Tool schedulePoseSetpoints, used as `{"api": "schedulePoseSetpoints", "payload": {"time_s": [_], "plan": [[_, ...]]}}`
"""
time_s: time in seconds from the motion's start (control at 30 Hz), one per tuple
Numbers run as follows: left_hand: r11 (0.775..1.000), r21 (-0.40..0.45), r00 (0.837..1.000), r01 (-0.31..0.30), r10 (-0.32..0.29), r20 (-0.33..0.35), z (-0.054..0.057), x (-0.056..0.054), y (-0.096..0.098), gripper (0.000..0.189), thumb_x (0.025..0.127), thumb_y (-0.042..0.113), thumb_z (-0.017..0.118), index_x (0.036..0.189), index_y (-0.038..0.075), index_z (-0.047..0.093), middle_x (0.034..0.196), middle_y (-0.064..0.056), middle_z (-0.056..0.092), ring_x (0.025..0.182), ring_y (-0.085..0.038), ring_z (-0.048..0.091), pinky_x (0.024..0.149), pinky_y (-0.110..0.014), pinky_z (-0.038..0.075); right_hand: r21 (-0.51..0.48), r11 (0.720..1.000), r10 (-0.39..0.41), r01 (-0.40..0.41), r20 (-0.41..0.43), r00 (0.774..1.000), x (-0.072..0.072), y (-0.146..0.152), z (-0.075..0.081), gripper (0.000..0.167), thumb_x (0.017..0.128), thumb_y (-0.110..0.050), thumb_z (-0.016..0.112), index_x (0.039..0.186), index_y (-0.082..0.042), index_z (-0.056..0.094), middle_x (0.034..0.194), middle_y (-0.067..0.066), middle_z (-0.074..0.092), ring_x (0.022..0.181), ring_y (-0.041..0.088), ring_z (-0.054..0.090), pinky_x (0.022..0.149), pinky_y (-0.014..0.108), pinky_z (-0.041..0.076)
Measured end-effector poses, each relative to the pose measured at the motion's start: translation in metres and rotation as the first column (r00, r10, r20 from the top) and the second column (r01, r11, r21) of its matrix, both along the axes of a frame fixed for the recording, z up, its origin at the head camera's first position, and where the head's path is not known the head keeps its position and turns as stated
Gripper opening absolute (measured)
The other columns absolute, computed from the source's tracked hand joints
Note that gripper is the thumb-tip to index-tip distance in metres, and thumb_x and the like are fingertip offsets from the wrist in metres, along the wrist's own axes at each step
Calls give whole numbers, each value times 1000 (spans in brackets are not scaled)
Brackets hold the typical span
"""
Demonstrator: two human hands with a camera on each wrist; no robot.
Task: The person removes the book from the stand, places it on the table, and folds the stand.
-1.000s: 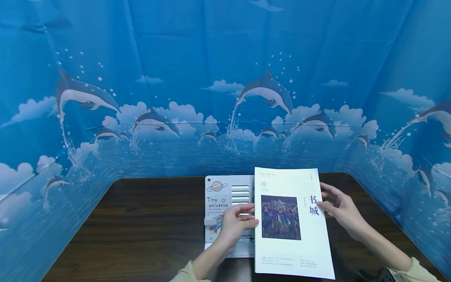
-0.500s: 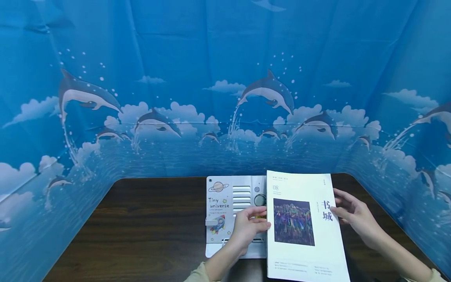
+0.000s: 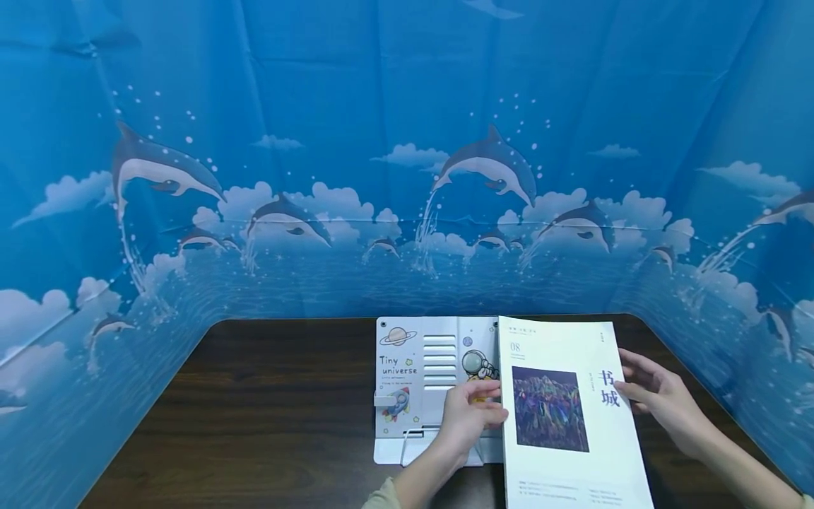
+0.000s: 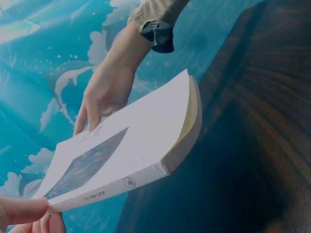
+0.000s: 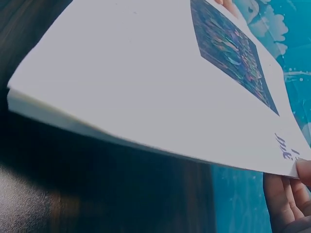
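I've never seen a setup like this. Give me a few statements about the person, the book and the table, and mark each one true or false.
1. The left hand and the right hand both hold the book. True.
2. The book rests flat on the dark table. False: the hands hold it raised above the table.
3. A white stand printed with "Tiny universe" is on the table. True.
4. The book is spread open. False: it is closed, its front cover facing up.
5. The backdrop shows leaping dolphins. True.
6. The right hand grips the spine. False: the left hand is at the spine; the right holds the opposite edge.
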State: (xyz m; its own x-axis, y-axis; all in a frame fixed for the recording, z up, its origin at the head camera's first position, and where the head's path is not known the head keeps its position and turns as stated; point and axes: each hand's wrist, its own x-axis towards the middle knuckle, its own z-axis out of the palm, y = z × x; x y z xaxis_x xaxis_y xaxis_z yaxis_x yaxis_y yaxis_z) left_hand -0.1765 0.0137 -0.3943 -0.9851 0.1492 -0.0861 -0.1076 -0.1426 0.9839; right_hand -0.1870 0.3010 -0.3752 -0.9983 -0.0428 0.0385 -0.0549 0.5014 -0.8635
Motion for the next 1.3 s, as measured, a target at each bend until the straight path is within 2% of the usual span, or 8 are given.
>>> {"api": "schedulePoseSetpoints", "payload": {"time_s": [0.2,0.47,0.57,0.73,0.97,1.1,1.3], "plan": [[999,26,1000,-25,25,7,-8,1,10,38,70,-13,64,107,-3,59,94,-6,58,73,-15,62,63,-28,54,-23,1000,-8,8,17,1000,-4,5,-6,68,91,-30,55,140,4,22,103,-5,53,82,5,58,66,31,51],[995,76,998,-59,56,34,-15,3,22,38,69,-17,61,105,-4,59,94,-8,57,72,-14,61,63,-28,53,17,999,-51,50,54,997,-7,9,-13,68,91,-30,55,139,6,23,112,16,51,81,7,58,66,31,51],[994,85,997,-74,71,42,-16,5,27,38,69,-18,61,104,-4,60,92,-8,58,70,-12,60,62,-27,53,32,997,-67,65,68,995,-7,13,-16,68,91,-30,55,138,7,24,114,20,50,80,7,58,65,32,50],[991,96,995,-94,89,49,-19,6,35,37,68,-18,62,103,-4,60,91,-8,58,70,-13,61,62,-28,53,55,995,-84,79,95,992,-8,19,-19,67,90,-29,55,137,8,25,115,21,51,79,9,58,64,32,49],[988,82,989,-134,128,75,-24,4,45,38,68,-18,61,103,-4,61,91,-7,58,70,-15,61,62,-29,53,50,997,-68,61,163,984,-13,24,-21,68,90,-28,56,137,9,23,116,21,51,80,11,58,64,33,48],[987,78,988,-141,136,68,-28,4,49,42,65,-19,60,105,-6,61,93,-8,58,72,-15,62,61,-28,53,20,998,-59,56,212,975,-25,37,-36,70,88,-30,58,138,6,24,113,15,55,80,15,59,63,34,47],[985,62,986,-164,161,47,-35,3,54,48,59,-25,58,104,-9,60,92,-9,58,71,-14,61,62,-30,54,-15,997,-66,72,236,969,-52,63,-76,77,82,-37,65,139,-1,27,110,8,57,85,20,60,64,35,47]]}}
